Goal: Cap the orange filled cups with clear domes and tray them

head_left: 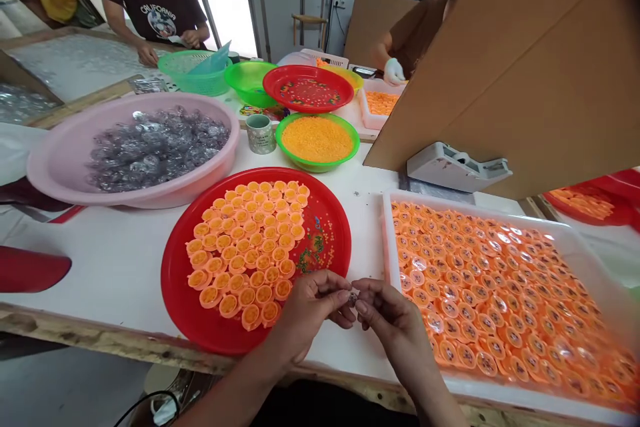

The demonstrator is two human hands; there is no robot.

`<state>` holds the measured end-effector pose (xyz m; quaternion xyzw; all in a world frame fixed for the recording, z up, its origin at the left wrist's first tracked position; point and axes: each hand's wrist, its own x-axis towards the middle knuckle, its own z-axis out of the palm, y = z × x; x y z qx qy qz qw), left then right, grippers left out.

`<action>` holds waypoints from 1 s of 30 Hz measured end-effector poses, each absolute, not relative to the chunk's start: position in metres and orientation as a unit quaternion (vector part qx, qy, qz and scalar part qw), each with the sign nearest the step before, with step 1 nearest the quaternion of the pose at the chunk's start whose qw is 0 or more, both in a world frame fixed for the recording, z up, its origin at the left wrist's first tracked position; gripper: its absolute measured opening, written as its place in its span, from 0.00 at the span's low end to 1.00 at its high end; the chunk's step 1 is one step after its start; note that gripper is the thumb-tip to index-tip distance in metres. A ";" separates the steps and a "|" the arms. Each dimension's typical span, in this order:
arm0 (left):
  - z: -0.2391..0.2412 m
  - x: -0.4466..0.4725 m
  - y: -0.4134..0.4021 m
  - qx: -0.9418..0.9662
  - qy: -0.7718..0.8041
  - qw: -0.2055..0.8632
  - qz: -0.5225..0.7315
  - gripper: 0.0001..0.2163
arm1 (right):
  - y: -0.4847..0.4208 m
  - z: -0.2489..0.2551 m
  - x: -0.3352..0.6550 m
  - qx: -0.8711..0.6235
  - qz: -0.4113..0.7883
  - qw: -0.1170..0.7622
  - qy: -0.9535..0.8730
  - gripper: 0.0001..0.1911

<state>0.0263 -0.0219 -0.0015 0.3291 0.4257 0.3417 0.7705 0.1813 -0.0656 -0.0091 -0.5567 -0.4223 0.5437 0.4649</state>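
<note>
Between my two hands, just off the right rim of the red tray [175,303], is a small clear piece with dark print [353,298]. My left hand [315,310] pinches it from the left between thumb and forefinger. From the right, the thumb and fingertips of my right hand [393,317] close on it too. Its exact shape is mostly covered by the fingers. Rows of small round orange cases [257,233] filled with yellow bits lie on the red tray. Right of my hands, a white bin [391,240] holds many orange cases with clear printed covers.
A pink basin [55,157] of clear dark-printed pieces stands at left. Behind the red tray are a mug [261,135] and a green bowl [300,163] of yellow bits. A cardboard panel [500,80] rises at right beside a white tape dispenser [457,170]. Two people work across the table.
</note>
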 end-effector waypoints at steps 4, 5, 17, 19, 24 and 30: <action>-0.006 0.018 -0.021 0.328 0.420 0.775 0.340 0.10 | -0.062 -0.014 0.177 -0.535 0.578 0.498 -0.362 0.06; -0.008 0.018 -0.022 0.331 0.419 0.776 0.336 0.11 | -0.062 -0.016 0.177 -0.533 0.583 0.500 -0.354 0.07; -0.025 -0.013 -0.024 0.584 0.569 0.510 0.276 0.05 | -0.073 -0.042 0.181 -0.586 0.574 0.441 -0.363 0.09; -0.022 -0.032 -0.019 0.669 0.621 0.350 0.209 0.04 | -0.071 -0.042 0.181 -0.586 0.575 0.441 -0.363 0.09; -0.018 -0.047 -0.018 0.756 0.621 0.197 0.062 0.06 | -0.065 -0.038 0.173 -0.568 0.592 0.442 -0.363 0.10; -0.030 -0.025 -0.022 0.771 0.590 0.227 0.075 0.10 | -0.062 -0.035 0.170 -0.559 0.605 0.434 -0.365 0.11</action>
